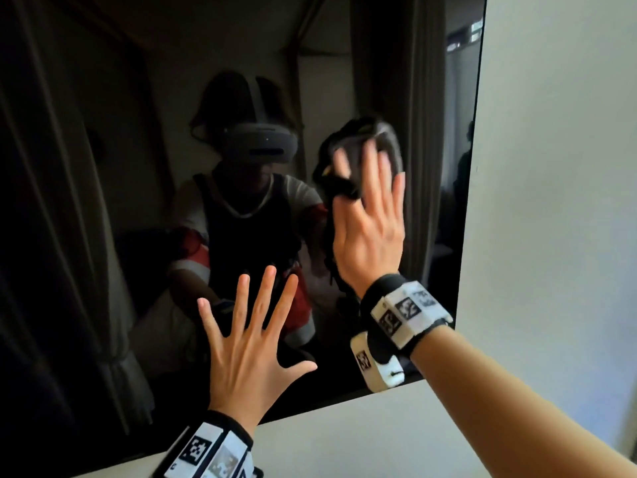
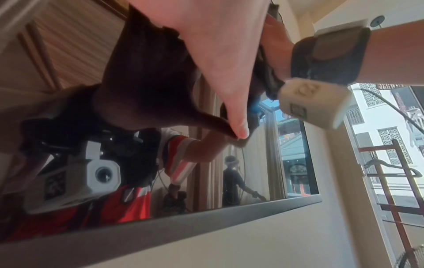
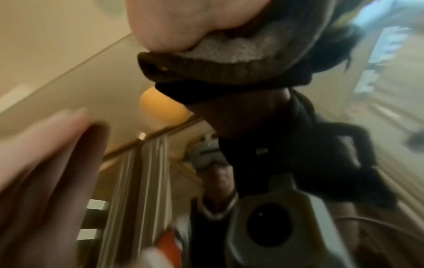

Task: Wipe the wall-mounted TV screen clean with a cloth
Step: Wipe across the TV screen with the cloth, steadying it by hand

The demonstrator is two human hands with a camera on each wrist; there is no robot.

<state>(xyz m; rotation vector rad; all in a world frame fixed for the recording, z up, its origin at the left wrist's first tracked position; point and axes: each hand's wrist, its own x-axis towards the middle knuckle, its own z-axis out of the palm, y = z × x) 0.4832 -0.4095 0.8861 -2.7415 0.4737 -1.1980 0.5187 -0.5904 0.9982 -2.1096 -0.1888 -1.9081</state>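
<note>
The wall-mounted TV screen (image 1: 86, 201) is dark and mirrors the room and a person. My right hand (image 1: 370, 219) lies flat on it near its right edge, fingers straight, pressing a dark cloth (image 1: 389, 136) against the glass. Part of the cloth hangs beside the palm. In the right wrist view the palm (image 3: 183, 21) bears down on the bunched cloth (image 3: 229, 72). My left hand (image 1: 251, 339) rests lower on the screen with fingers spread wide and holds nothing. Its thumb (image 2: 238, 130) touches the glass in the left wrist view.
A pale wall (image 1: 551, 167) runs right of the TV and below its bottom bezel (image 2: 160, 235). A wooden clothes rack (image 2: 394, 172) with a hanger stands by a window to the right.
</note>
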